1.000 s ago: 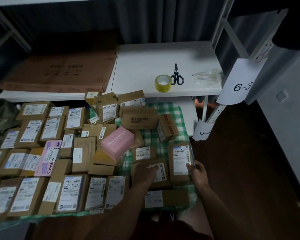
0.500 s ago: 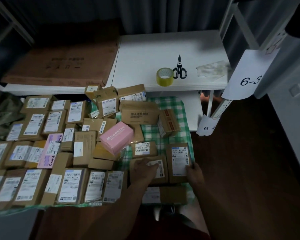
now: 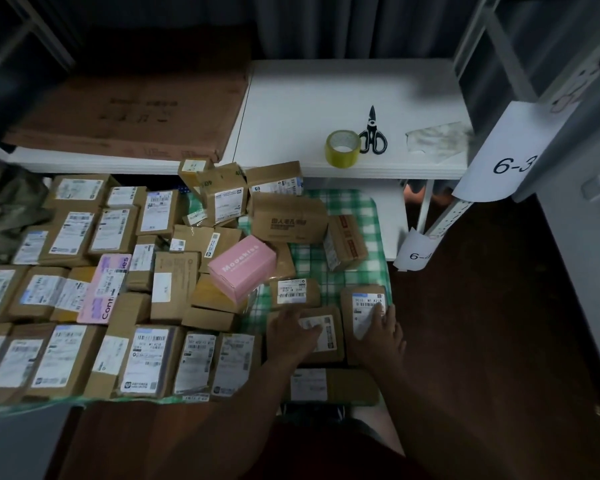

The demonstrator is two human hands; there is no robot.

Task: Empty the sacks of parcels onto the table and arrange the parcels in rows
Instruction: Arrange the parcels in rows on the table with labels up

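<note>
Since a second ago the right hand [image 3: 378, 329] has come off the far right edge of the tall brown cardboard parcel with a white label [image 3: 361, 308] and now lies flat on top of it, fingers spread; the left hand [image 3: 291, 329] stays flat, palm down, on the squat brown cardboard parcel [image 3: 321, 336] just beside it, neither hand gripping anything; the two hands are a little apart, each on its own parcel, at the near right corner of the table [image 3: 371, 216] with its green-and-white checked cloth; to the left, brown labelled parcels lie in rows, while a pink rectangular box [image 3: 242, 268] sits tilted on a loose heap in the middle; behind, a white shelf [image 3: 326, 98] carries a yellow tape roll [image 3: 342, 148] and black scissors [image 3: 372, 131].
</note>
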